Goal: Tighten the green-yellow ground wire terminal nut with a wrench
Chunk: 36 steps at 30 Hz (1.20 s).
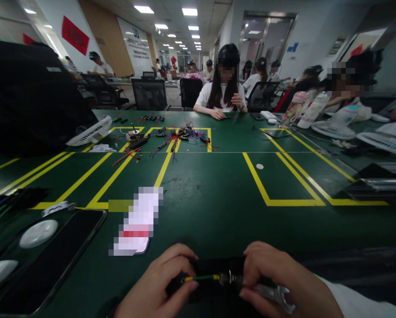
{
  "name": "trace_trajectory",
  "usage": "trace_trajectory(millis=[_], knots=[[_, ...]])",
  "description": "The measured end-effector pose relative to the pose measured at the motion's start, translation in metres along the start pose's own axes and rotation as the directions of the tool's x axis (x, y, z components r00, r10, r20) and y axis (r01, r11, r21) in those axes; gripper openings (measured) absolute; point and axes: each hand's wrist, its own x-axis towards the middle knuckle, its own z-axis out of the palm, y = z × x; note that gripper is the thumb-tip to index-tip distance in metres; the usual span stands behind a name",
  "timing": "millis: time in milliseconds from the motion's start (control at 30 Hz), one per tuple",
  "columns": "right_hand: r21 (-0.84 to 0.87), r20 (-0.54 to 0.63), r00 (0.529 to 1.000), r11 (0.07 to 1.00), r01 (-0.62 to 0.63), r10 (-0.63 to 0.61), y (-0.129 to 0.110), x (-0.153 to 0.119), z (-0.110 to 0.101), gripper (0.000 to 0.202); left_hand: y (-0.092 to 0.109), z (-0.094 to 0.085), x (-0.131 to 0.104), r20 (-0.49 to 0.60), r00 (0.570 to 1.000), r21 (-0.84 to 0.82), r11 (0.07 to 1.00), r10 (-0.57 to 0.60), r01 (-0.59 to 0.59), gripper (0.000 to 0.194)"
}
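At the near edge of the table, my left hand (166, 280) is curled against a dark part whose shape is lost in shadow. A short green wire with yellow ends (204, 278) runs from beside its fingertips to a small metal fitting (229, 277). My right hand (272, 276) grips a silver open-end wrench (267, 290). One jaw of the wrench shows below the palm; its other end is hidden by the fingers, close to the fitting.
Left of my hands lie a lit phone (141, 221), a dark phone (55, 260) and a white round object (39, 233). Bundled wires (187, 132) lie farther back. A small white disc (259, 166) rests to the right. Across the table sits a person (222, 88).
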Motion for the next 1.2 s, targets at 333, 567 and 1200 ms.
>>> trace_trajectory(millis=[333,567,1200], knots=[[-0.016,0.065,0.998,1.000,0.012,-0.011,0.004,0.005,0.000,0.013,-0.002,0.001,0.000,-0.019,1.000,-0.021,1.000,0.014,-0.014,0.009],[-0.055,0.189,0.981,0.997,0.049,-0.038,0.000,0.020,-0.019,0.009,-0.003,0.003,-0.001,-0.029,0.999,-0.044,0.999,0.029,-0.030,0.009],[-0.002,0.086,0.996,1.000,0.002,-0.002,0.006,0.003,-0.003,0.014,-0.004,0.003,-0.003,-0.028,1.000,-0.043,0.999,0.012,-0.013,0.007]])
